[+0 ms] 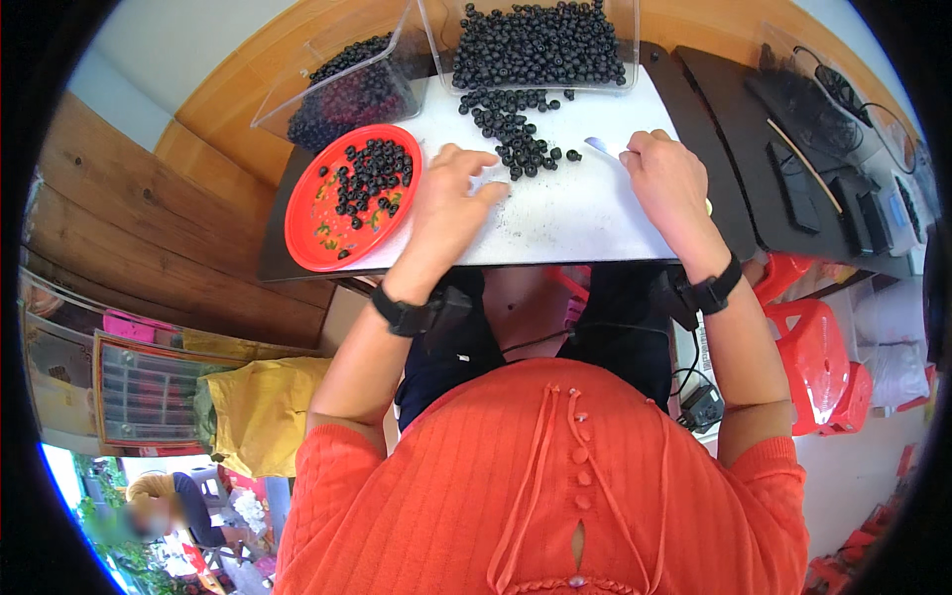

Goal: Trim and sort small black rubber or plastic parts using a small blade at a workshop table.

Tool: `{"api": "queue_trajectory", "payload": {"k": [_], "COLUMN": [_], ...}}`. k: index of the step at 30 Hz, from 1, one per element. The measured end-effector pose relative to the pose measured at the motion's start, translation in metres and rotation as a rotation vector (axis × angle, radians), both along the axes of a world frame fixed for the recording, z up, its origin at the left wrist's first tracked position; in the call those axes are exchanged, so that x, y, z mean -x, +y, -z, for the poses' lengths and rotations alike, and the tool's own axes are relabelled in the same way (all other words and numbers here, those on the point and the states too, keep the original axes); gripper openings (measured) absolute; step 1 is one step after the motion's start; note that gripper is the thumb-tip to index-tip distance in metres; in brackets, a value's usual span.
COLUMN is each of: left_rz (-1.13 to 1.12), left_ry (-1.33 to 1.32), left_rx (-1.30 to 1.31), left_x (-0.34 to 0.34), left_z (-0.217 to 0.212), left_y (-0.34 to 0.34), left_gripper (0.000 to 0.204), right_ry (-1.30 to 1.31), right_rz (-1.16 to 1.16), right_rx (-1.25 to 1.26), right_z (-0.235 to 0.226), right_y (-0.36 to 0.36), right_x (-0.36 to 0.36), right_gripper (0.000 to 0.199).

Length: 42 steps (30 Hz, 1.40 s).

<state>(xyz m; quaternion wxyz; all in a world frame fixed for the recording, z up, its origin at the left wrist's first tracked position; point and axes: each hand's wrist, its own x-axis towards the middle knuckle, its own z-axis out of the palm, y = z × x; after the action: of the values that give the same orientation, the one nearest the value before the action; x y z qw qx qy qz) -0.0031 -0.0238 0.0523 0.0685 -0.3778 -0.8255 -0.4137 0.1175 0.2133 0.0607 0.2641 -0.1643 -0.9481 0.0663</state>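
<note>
My left hand (451,208) hovers over the white board (585,213), between a red plate (297,223) and a pile of small black round beads (511,134). Its thumb and fingers are apart, with nothing seen between them. Closed fingers of my right hand (669,183) grip a small tool with a flat silvery tip (597,146); the rest of it is hidden, so I cannot tell its kind. That tip points left toward the pile without touching it. More black beads (377,174) lie on the plate, whose floor has a green and yellow pattern.
A clear plastic box of black beads (540,45) stands at the board's far edge. Another clear box of dark beads (347,94) is at the far left. On the dark table at right lie a phone (793,188) and a thin stick (805,164). Red stools (813,362) stand at right.
</note>
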Motion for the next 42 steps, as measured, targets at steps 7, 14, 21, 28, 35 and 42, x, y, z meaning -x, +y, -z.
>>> {"api": "queue_trajectory", "payload": {"k": [7,14,21,28,35,42], "left_rz": [-0.083,-0.118,-0.114,-0.068,-0.03,-0.032], "left_ry": [0.183,0.163,0.169,0.26,0.258,0.347], "left_rx": [0.061,0.016,-0.019,-0.076,-0.117,0.045], "left_x": [-0.013,-0.016,-0.013,-0.016,-0.017,-0.017], "left_z": [0.023,0.028,0.031,0.032,0.027,0.024], "left_y": [0.037,0.031,0.02,0.029,0.033,0.054], "left_gripper": [0.043,0.044,0.041,0.035,0.022,0.013], "right_ry": [-0.16,-0.168,-0.205,-0.166,-0.175,-0.123], "right_rz": [-0.044,-0.189,-0.013,-0.175,-0.122,-0.156], "right_rx": [-0.08,0.002,-0.014,-0.01,-0.034,-0.051], "right_z": [0.0,0.005,-0.002,0.002,0.001,-0.006], "right_y": [-0.023,-0.067,-0.034,-0.06,-0.041,-0.032], "right_x": [0.027,0.035,0.031,0.025,0.011,-0.007], "right_gripper": [0.018,0.018,0.017,0.014,0.013,0.012]}}
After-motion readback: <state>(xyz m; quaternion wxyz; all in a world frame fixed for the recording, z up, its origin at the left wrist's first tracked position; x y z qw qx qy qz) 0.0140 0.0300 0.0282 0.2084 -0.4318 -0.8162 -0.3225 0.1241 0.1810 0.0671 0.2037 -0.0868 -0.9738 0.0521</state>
